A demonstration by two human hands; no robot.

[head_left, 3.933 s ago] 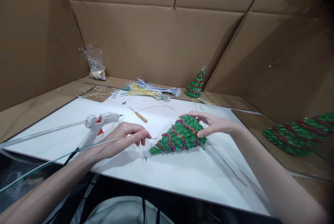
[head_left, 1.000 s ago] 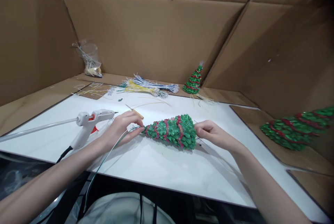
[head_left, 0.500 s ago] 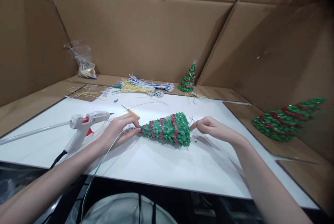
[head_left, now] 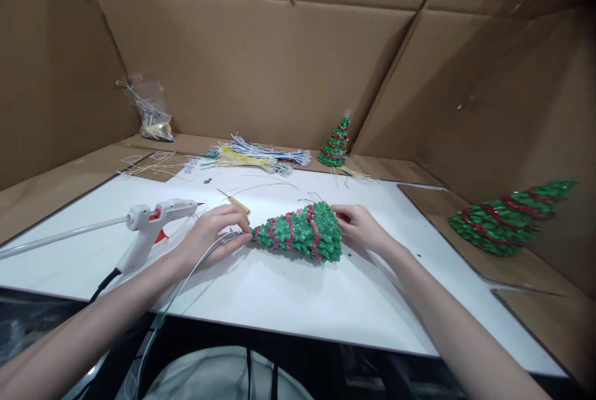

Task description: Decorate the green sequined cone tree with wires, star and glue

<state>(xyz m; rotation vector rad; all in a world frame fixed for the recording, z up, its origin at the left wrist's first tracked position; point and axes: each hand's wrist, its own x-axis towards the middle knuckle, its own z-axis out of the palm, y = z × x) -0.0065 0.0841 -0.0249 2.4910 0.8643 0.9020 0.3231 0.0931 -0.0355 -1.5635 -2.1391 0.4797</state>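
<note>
A green glittery miniature Christmas tree [head_left: 298, 232] with red garlands lies on its side on the white table, its tip to the left. My left hand [head_left: 221, 229] pinches the tip between thumb and fingers. Thin green and white wires [head_left: 195, 269] run from that hand down over the table edge. My right hand [head_left: 363, 226] is closed against the tree's wide base; its fingertips are partly hidden there. Thin dark wire ends [head_left: 315, 196] stick up behind the base. An awl [head_left: 239, 204] with a wooden handle lies just beyond my left hand.
A white glue gun [head_left: 149, 226] stands at the left. Bundles of white and yellow wires [head_left: 256, 154] lie at the back, beside a small decorated tree [head_left: 335, 142]. A larger tree [head_left: 507, 220] is at the right. A plastic bag [head_left: 151, 108] leans in the left corner. Cardboard walls [head_left: 256, 64] enclose the table.
My right hand has moved left from beside the base and now closes against it. The wire ends have shifted left, behind the base. My left hand keeps its pinch at the tip.
</note>
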